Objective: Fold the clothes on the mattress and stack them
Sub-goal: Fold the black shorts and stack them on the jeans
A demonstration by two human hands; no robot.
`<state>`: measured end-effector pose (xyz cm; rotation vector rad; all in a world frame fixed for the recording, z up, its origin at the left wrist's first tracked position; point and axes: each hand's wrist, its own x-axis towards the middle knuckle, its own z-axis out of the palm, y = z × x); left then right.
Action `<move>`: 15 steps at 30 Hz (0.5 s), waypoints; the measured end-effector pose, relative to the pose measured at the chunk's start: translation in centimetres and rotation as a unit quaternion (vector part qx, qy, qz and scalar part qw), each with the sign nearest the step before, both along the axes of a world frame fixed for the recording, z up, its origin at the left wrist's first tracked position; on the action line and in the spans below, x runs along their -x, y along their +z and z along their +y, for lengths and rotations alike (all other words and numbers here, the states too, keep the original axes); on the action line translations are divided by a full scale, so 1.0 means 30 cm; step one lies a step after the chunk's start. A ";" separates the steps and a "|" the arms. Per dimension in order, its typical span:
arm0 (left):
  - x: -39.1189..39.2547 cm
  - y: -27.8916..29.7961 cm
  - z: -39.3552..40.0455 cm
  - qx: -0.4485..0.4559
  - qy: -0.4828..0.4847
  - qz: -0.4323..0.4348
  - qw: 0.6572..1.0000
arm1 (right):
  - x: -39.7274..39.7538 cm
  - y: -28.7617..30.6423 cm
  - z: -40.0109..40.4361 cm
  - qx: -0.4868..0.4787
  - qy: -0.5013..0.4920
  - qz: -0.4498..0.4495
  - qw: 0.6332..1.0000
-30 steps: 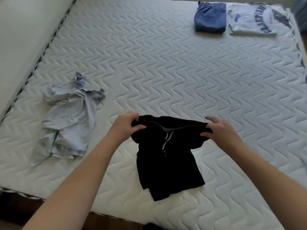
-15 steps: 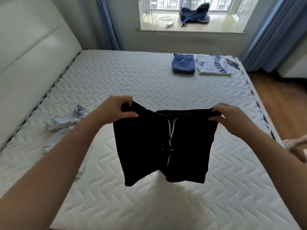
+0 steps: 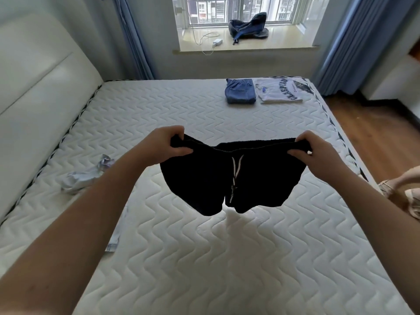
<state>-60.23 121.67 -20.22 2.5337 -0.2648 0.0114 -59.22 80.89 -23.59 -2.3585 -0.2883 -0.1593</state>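
Matt black cloth on the shorts (image 3: pixel 229 178), soft and a little fuzzy at the waistband, with a pale woven drawstring (image 3: pixel 235 176). The mattress (image 3: pixel 227 258) shows white quilted fabric, wavy stitching throughout. Folded blue denim (image 3: pixel 239 93) near its far edge; smooth, glossy padded headboard (image 3: pixel 38 105).

One head-worn view, wide-angle, looking forward and down — mattress (image 3: pixel 227 258) close below, window (image 3: pixel 238 10) far ahead
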 end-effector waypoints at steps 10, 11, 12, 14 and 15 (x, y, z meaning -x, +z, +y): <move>0.010 -0.019 -0.025 0.183 -0.030 0.124 0.975 | -0.060 0.018 -0.046 -0.007 -0.012 0.105 0.994; 0.006 -0.015 -0.019 0.171 -0.035 0.127 0.976 | -0.062 0.026 -0.052 0.000 -0.009 0.101 0.995; 0.000 -0.011 -0.014 0.157 -0.033 0.126 0.979 | -0.063 0.033 -0.057 0.005 -0.009 0.093 0.996; -0.007 -0.008 -0.010 0.125 -0.007 0.110 0.986 | -0.061 0.039 -0.059 0.011 -0.016 0.074 0.997; -0.006 -0.009 -0.016 0.113 0.010 0.099 0.989 | -0.058 0.037 -0.053 0.010 -0.024 0.064 0.998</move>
